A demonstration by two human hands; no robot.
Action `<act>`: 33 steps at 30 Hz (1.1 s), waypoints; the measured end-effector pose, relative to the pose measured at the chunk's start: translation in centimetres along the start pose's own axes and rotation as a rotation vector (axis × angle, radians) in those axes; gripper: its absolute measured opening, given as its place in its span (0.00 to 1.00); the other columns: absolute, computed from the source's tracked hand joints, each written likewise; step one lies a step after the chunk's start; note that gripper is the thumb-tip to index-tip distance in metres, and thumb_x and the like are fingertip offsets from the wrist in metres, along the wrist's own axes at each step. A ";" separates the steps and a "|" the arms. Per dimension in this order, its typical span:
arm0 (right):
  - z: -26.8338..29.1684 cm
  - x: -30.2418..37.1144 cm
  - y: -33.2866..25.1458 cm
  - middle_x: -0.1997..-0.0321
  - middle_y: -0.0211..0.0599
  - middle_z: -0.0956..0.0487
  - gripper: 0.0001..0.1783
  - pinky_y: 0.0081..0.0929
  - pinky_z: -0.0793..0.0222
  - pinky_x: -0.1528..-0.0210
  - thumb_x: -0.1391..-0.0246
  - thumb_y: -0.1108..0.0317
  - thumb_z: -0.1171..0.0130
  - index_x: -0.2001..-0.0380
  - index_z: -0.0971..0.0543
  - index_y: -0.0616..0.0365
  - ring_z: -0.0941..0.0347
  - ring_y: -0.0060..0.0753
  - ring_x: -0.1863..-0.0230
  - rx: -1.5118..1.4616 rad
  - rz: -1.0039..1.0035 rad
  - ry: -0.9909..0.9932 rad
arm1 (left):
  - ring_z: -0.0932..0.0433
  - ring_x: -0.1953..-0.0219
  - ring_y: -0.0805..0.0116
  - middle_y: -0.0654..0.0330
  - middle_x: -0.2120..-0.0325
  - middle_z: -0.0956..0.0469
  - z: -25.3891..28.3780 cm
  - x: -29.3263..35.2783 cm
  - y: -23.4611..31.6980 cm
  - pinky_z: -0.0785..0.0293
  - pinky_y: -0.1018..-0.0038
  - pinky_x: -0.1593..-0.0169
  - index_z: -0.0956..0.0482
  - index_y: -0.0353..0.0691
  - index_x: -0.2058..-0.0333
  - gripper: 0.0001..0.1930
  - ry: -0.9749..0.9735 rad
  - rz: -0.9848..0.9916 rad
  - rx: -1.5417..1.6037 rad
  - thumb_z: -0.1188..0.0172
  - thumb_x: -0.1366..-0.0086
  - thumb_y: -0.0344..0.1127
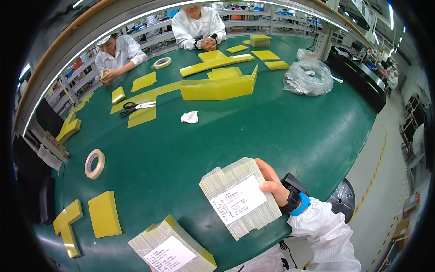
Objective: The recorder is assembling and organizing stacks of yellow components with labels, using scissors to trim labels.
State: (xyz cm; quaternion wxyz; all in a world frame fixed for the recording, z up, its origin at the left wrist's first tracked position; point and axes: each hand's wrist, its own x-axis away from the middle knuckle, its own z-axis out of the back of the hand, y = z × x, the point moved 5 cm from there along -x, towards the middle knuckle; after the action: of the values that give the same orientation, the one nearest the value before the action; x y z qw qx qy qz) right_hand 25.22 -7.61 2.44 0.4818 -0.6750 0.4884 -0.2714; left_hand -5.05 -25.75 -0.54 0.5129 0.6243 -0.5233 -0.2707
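Observation:
My right hand (pixel 273 185) grips the right side of a thick block of thin pale-yellow sheets (pixel 244 217), its thumb on the front beside a white printed label (pixel 239 199). The block is tilted and its sheet edges are uneven along the top. At the lower edge is a second block of sheets (pixel 192 242), with a similar white label (pixel 170 255) and a yellow top face. Only a sliver of what looks like my left hand shows at that block's lower left; its fingers are hidden.
A tape roll (pixel 94 164) and yellow sheet stacks (pixel 105 214) lie at left on the green table (pixel 149 181). Farther off are scissors (pixel 136 107), crumpled white paper (pixel 189 117), folded yellow sheets (pixel 219 88) and a clear plastic bag (pixel 309 77). Two people sit across the table.

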 end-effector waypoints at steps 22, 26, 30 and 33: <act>-0.4 -0.2 0.3 0.50 0.46 0.30 0.41 0.32 0.38 0.45 0.60 0.52 0.40 0.46 0.41 0.62 0.33 0.34 0.47 -0.015 -0.006 0.002 | 0.41 0.40 0.56 0.50 0.42 0.40 0.3 0.6 0.4 0.46 0.64 0.39 0.49 0.31 0.39 0.45 0.000 -0.034 -0.005 0.40 0.55 0.38; -0.3 0.2 0.0 0.50 0.46 0.30 0.41 0.32 0.37 0.45 0.60 0.52 0.40 0.46 0.41 0.62 0.32 0.34 0.47 -0.019 0.002 0.013 | 0.41 0.40 0.57 0.50 0.42 0.40 0.3 0.6 0.3 0.46 0.65 0.38 0.50 0.31 0.39 0.45 0.000 -0.030 -0.007 0.40 0.55 0.38; -0.3 0.0 -0.1 0.50 0.46 0.30 0.41 0.31 0.37 0.46 0.61 0.52 0.39 0.47 0.41 0.62 0.32 0.34 0.48 -0.015 0.019 0.000 | 0.41 0.40 0.57 0.50 0.42 0.41 0.2 0.4 0.4 0.46 0.65 0.38 0.50 0.31 0.39 0.45 0.011 -0.036 -0.018 0.39 0.55 0.38; -0.4 -0.1 -0.3 0.50 0.45 0.30 0.41 0.31 0.38 0.46 0.61 0.53 0.39 0.47 0.41 0.63 0.32 0.34 0.48 -0.017 0.029 -0.015 | 0.41 0.40 0.57 0.50 0.42 0.41 0.1 0.4 0.5 0.46 0.65 0.38 0.50 0.31 0.39 0.45 0.017 -0.040 -0.024 0.39 0.55 0.38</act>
State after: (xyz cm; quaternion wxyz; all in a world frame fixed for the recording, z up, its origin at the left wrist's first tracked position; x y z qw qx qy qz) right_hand 24.99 -7.67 2.84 0.4837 -0.6738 0.4969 -0.2553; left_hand -5.19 -26.14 -0.02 0.5193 0.6306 -0.5032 -0.2819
